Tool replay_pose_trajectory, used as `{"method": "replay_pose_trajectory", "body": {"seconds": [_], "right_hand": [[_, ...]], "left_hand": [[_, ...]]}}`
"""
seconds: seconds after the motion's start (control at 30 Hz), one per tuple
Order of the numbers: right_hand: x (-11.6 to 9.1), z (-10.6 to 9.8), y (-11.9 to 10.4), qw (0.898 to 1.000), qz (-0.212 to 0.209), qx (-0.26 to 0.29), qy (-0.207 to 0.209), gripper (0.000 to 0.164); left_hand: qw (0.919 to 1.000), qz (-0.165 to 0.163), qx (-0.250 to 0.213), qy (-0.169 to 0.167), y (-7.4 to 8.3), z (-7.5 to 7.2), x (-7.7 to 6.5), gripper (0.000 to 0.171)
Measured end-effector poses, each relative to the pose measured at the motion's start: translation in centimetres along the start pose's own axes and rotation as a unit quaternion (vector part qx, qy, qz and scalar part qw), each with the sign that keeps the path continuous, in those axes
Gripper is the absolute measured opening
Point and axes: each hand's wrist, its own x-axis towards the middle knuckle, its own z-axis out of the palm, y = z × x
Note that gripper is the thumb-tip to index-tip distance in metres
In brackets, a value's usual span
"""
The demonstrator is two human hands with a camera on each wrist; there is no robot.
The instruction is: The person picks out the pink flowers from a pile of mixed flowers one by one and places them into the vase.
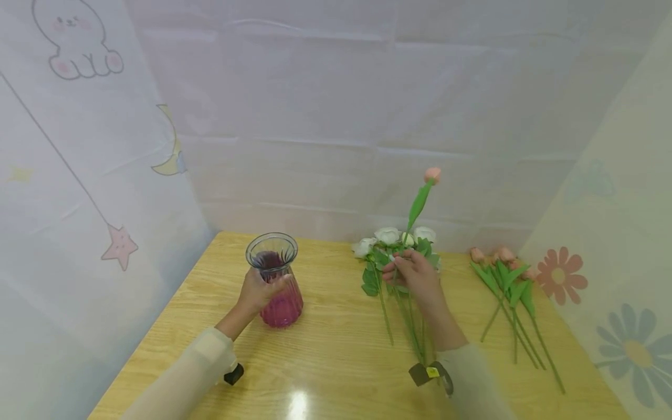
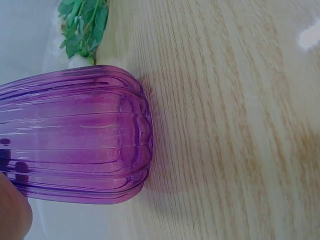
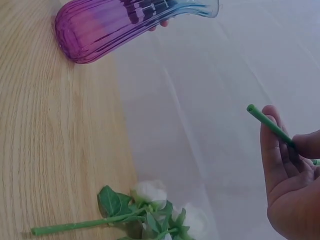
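Observation:
A ribbed glass vase [image 1: 277, 280], clear at the rim and purple at the base, stands on the wooden table [image 1: 325, 361]. My left hand [image 1: 257, 290] grips its neck; the left wrist view fills with the vase body [image 2: 75, 135]. My right hand [image 1: 415, 274] pinches the green stem of a pink tulip [image 1: 433, 174], held upright above the white flowers [image 1: 391, 236]. In the right wrist view the stem end [image 3: 267, 122] sticks out between thumb and fingers [image 3: 275, 155], with the vase [image 3: 115, 25] beyond.
White roses with green leaves [image 3: 150, 210] lie on the table under my right hand. A bunch of pink tulips [image 1: 506, 274] lies at the right. Printed white cloth walls [image 1: 336, 116] close off the back and both sides.

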Motion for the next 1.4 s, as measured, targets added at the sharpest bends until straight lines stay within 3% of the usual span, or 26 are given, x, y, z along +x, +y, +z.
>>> {"method": "replay_pose_trajectory", "body": {"seconds": [0.2, 0.77, 1.4], "right_hand": [[0.3, 1.6, -0.7, 1.0, 0.01, 0.017, 0.001, 0.028], [1.4, 6.9, -2.0, 0.996, -0.022, 0.091, -0.011, 0.017], [2.8, 11.3, -4.3, 0.996, -0.047, 0.074, -0.026, 0.019]], "left_hand": [[0.9998, 0.016, 0.013, -0.003, 1.8, -0.1, -0.4, 0.052], [0.9998, 0.018, 0.009, -0.003, 1.7, -0.1, -0.5, 0.05], [0.9997, 0.023, 0.009, -0.005, 1.6, -0.1, -0.4, 0.048]]}}
